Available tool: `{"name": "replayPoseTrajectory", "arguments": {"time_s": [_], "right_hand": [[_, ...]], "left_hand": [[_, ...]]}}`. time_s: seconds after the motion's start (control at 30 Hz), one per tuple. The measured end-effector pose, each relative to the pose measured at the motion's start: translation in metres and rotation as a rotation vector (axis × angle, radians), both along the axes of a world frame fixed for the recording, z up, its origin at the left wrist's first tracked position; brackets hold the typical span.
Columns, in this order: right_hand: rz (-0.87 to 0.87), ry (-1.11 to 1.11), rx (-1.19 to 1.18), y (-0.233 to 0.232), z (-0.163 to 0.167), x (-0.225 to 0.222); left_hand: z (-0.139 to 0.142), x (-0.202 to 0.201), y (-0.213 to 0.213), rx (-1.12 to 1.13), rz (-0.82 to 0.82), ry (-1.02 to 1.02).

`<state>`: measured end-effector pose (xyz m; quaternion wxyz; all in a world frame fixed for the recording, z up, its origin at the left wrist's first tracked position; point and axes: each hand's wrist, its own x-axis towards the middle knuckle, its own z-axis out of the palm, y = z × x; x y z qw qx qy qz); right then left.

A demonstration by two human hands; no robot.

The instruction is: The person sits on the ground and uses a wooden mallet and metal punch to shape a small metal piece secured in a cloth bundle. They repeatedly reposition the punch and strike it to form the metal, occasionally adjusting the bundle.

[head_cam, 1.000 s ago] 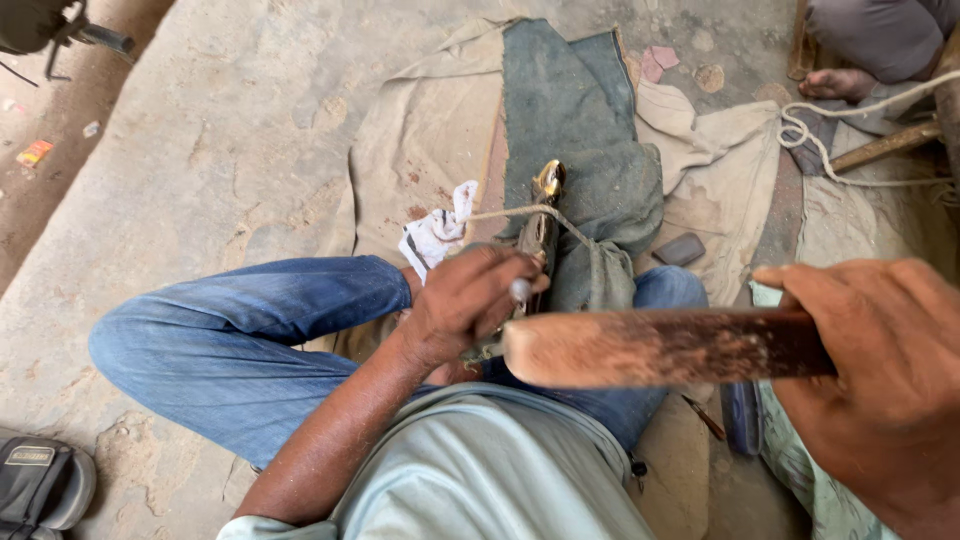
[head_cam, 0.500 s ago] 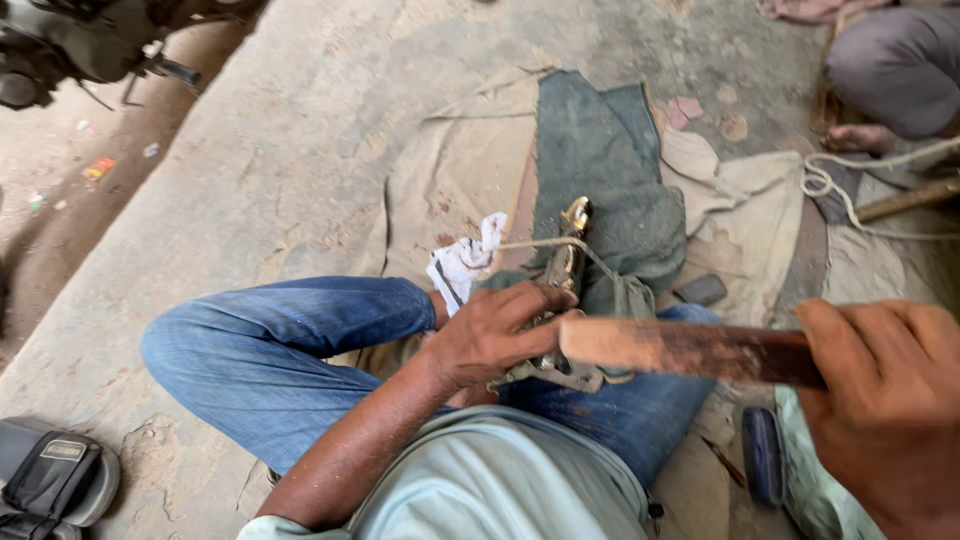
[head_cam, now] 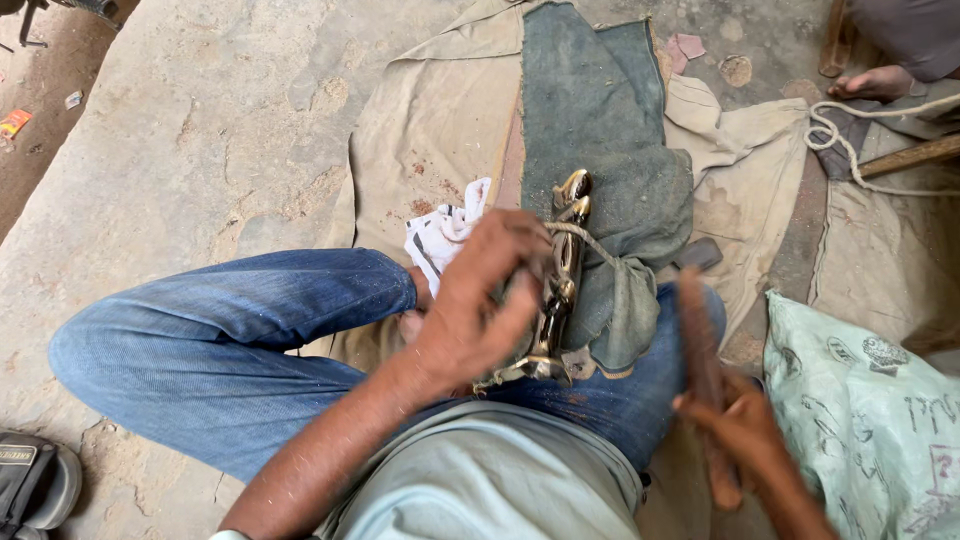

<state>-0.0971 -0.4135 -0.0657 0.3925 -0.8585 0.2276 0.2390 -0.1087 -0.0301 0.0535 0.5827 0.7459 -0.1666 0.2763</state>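
My left hand (head_cam: 480, 310) presses a shiny brass fitting (head_cam: 560, 285) against the green cloth (head_cam: 600, 130) on my lap, while my right hand (head_cam: 735, 440) grips a wooden stick (head_cam: 700, 340) beside my knee.

A rough open-air ground workshop is suggested by the worn concrete floor (head_cam: 200, 130), spread canvas sheets (head_cam: 440, 110), rope (head_cam: 850, 150) and printed sack (head_cam: 870, 400).
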Motion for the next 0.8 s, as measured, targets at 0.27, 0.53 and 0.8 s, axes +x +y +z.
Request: {"name": "replayPoseTrajectory", "arguments": {"time_s": [0.27, 0.53, 0.8], "right_hand": [[0.632, -0.944, 0.122, 0.136, 0.033, -0.069], [0.474, -0.415, 0.85, 0.232, 0.026, -0.051], [0.492, -0.744, 0.35, 0.188, 0.084, -0.039]], "left_hand": [[-0.012, -0.006, -0.007, 0.27, -0.009, 0.37], [-0.071, -0.01, 0.039, 0.052, -0.001, 0.427], [-0.115, -0.012, -0.021, -0.63, -0.206, 0.742]]}}
